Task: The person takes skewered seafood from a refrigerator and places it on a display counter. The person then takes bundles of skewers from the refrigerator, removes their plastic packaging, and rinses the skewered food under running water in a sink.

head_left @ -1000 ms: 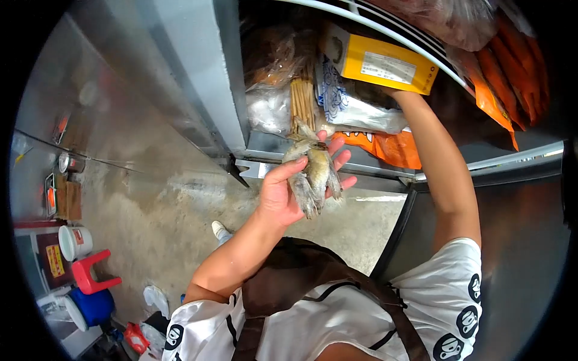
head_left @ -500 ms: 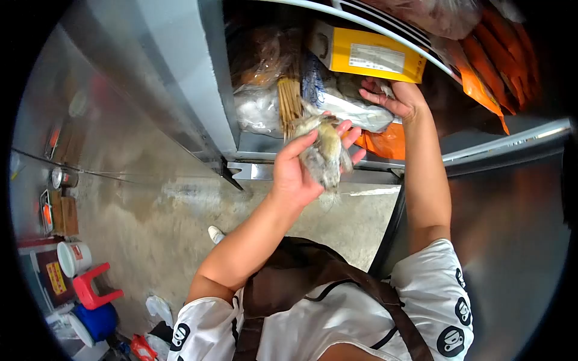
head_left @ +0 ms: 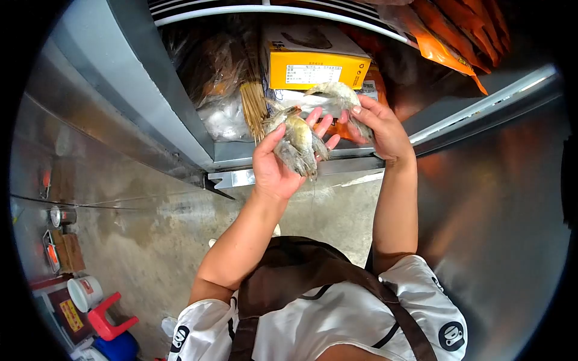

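Note:
Several grey-green shrimp (head_left: 296,138) lie across the palm and fingers of my left hand (head_left: 274,171), which cradles them in front of the freezer opening. Just to the right, my right hand (head_left: 385,129) pinches another shrimp (head_left: 340,95) between thumb and fingers, its curved body reaching left above the left hand's fingertips. Behind the hands stands a yellow and white box (head_left: 319,67) with a printed label. A bundle of wooden sticks (head_left: 253,108) is left of the box, beside clear plastic bags (head_left: 223,117). An orange package (head_left: 374,84) shows behind my right hand.
A white wire shelf (head_left: 277,9) runs above, with orange bags (head_left: 445,48) at the upper right. Metal doors (head_left: 494,192) flank the opening. On the floor at lower left are a red stool (head_left: 111,316), a white bucket (head_left: 85,293) and a blue container (head_left: 117,347).
My right hand has come out from under the yellow box with a shrimp and moved beside my left hand. The view has shifted, and the box now shows its top.

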{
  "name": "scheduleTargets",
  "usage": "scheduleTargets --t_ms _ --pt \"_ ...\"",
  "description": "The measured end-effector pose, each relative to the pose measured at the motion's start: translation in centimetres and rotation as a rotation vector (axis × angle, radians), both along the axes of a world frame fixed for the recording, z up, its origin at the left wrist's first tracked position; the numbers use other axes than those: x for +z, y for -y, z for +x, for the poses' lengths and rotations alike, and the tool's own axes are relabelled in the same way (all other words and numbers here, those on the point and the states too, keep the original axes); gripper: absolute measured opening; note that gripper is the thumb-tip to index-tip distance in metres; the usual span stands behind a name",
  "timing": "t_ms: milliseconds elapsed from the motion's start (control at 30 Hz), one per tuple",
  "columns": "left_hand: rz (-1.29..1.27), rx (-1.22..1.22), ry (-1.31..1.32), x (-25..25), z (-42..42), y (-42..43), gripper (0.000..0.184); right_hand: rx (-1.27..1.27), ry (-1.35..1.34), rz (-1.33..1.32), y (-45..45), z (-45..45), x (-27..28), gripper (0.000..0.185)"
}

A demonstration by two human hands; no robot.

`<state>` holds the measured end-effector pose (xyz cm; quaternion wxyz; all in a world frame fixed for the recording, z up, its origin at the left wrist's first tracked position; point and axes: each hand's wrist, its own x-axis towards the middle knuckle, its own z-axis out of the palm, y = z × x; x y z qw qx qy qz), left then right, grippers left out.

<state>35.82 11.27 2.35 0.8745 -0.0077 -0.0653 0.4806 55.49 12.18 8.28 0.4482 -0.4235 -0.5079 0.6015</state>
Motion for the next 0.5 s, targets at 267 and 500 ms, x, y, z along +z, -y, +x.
scheduleTargets --t_ms 267,500 --pt "-0.006 0.077 -0.030 2.0 -1.0 -0.4 0.044 -0.419 0.775 0.791 -3.9 -0.7 -0.2 0.029" --pt "-0.018 0.167 -0.117 5.0 -1.6 -3.6 0.036 -0.651 0.796 1.198 -4.9 -0.5 1.0 0.029"
